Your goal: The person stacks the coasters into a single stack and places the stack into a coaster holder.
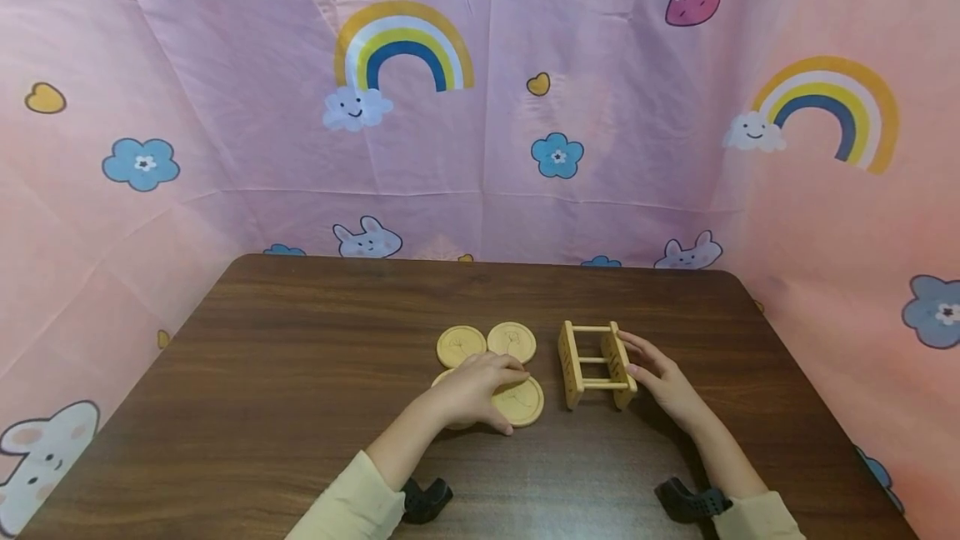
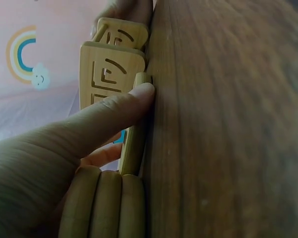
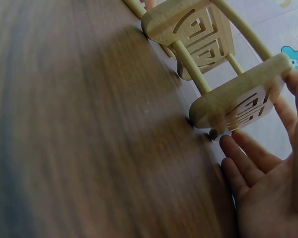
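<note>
My left hand (image 1: 476, 390) arches over the near right round wooden coaster (image 1: 522, 403), thumb at its near edge and fingers at the far edge. In the left wrist view that coaster (image 2: 134, 144) lies flat on the table beside a stack of three coasters (image 2: 108, 203), which the hand mostly hides in the head view. My right hand (image 1: 671, 390) rests its fairly straight fingers against the right side panel of a small wooden coaster rack (image 1: 595, 383). The rack stands on the table, two cut-out panels joined by rods, with nothing between them. Fingers (image 3: 246, 158) show beside its lower part.
Two more round spots of coasters lie farther back, a left coaster (image 1: 461, 346) and a right coaster (image 1: 512, 342), with line engravings. Everything stands on a dark wood-grain table (image 1: 300, 373). A patterned cloth (image 1: 480, 165) hangs behind and along both sides.
</note>
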`<action>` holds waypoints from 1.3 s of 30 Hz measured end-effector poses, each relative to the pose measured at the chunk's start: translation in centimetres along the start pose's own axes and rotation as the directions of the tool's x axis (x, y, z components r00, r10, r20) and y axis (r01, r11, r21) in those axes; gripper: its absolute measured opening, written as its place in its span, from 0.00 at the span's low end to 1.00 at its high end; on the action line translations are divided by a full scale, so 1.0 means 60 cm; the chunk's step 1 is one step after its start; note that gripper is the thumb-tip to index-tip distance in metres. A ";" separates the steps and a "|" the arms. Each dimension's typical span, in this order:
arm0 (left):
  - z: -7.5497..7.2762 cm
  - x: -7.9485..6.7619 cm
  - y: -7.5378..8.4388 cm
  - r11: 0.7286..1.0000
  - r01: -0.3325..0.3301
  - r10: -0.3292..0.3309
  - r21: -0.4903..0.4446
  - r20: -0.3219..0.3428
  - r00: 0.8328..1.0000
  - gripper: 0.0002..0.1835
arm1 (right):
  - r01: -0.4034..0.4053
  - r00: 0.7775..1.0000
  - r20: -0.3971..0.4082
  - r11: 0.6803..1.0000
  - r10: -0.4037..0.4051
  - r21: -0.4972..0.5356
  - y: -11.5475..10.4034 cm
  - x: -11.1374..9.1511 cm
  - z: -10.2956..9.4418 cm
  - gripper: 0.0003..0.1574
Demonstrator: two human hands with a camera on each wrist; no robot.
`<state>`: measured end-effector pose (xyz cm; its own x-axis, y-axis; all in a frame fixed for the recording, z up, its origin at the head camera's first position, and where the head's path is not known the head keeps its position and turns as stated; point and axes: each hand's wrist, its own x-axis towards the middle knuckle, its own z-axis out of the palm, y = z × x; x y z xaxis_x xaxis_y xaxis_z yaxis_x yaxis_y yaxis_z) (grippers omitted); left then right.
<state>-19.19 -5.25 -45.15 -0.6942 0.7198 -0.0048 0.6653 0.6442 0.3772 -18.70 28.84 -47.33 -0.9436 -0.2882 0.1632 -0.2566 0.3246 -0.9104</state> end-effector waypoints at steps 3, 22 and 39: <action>0.002 0.000 0.000 1.000 -0.002 0.002 0.003 0.001 1.000 0.43 | -0.004 1.000 -0.001 1.000 0.004 0.001 0.000 0.000 0.001 0.31; 0.005 0.003 -0.001 0.998 -0.053 0.054 0.042 -0.031 0.998 0.42 | -0.015 1.000 -0.018 1.000 0.014 -0.028 -0.002 -0.002 0.002 0.31; 0.002 0.005 -0.002 0.997 -0.070 0.071 0.013 -0.085 0.994 0.42 | -0.014 1.000 -0.014 1.000 0.013 -0.004 -0.002 0.001 0.003 0.31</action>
<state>-19.42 -5.07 -45.32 -0.6659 0.7391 0.1012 0.7160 0.5951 0.3649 -18.68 28.59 -47.26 -0.9498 -0.2712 0.1562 -0.2446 0.3319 -0.9111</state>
